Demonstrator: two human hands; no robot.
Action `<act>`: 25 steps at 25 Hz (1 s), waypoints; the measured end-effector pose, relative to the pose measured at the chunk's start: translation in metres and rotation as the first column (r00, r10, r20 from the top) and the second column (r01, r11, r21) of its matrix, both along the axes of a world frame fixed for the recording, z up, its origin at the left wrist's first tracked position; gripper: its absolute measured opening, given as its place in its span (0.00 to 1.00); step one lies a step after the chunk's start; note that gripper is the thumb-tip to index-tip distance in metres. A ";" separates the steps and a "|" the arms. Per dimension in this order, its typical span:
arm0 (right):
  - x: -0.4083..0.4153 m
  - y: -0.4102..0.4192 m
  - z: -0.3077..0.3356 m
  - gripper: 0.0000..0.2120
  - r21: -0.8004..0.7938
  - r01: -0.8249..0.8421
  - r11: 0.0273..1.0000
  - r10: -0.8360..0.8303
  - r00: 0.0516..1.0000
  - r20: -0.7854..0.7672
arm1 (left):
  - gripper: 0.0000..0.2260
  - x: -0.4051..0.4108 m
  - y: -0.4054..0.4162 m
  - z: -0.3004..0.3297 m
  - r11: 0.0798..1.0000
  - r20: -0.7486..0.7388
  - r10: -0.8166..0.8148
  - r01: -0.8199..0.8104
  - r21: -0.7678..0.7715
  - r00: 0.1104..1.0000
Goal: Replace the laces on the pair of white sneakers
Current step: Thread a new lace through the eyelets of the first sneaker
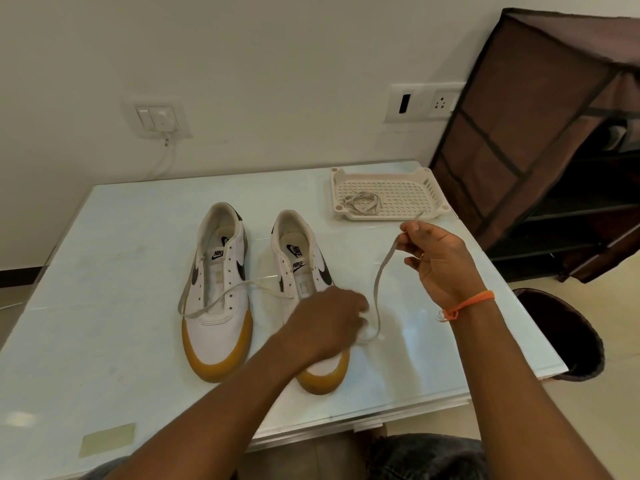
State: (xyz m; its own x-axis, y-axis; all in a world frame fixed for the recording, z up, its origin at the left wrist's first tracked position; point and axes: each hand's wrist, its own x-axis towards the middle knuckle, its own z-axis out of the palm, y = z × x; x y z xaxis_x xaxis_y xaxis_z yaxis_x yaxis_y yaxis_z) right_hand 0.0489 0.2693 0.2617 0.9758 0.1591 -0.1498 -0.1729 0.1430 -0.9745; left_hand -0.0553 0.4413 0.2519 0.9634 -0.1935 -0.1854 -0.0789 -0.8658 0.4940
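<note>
sneakers (pixel 256 289) on table (pixel 104 271); tray (pixel 391 194) behind-right

A pale, glass-topped table (pixel 121 271) is set against a plain off-white wall (pixel 242 46). A switch plate (pixel 157 117) with a plugged-in adapter and hanging cable is mounted at the left of the wall; a second socket plate (pixel 424 102) is mounted at the right. A brown fabric-covered shoe rack (pixel 519 116) is placed at the right, its dark shelves exposed. A dark round bin (pixel 568 337) is stood on the cream tiled floor (pixel 620 306) beside the table.
</note>
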 end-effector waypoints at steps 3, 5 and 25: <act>-0.005 0.019 -0.006 0.16 -0.085 -0.051 0.995 0.062 0.989 0.132 | 0.08 0.012 0.045 0.010 0.924 0.228 0.381 -0.364 -0.114 0.896; -0.013 0.038 -0.011 0.12 -0.105 -0.134 0.985 0.149 0.978 0.145 | 0.08 0.015 0.079 0.008 0.819 0.181 0.571 -0.539 -0.198 0.801; -0.046 0.105 -0.070 0.08 -0.805 0.196 0.560 0.514 0.679 0.524 | 0.12 0.027 0.094 -0.011 0.690 -0.179 0.618 -0.637 -0.343 0.765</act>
State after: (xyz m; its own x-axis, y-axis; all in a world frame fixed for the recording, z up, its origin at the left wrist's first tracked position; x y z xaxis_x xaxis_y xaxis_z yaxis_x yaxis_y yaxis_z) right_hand 0.0027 0.3743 0.1913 0.8000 0.4937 0.3410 0.5998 -0.6416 -0.4781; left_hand -0.0279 0.5357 0.2411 0.8772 0.3922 -0.2769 0.4478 -0.4606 0.7664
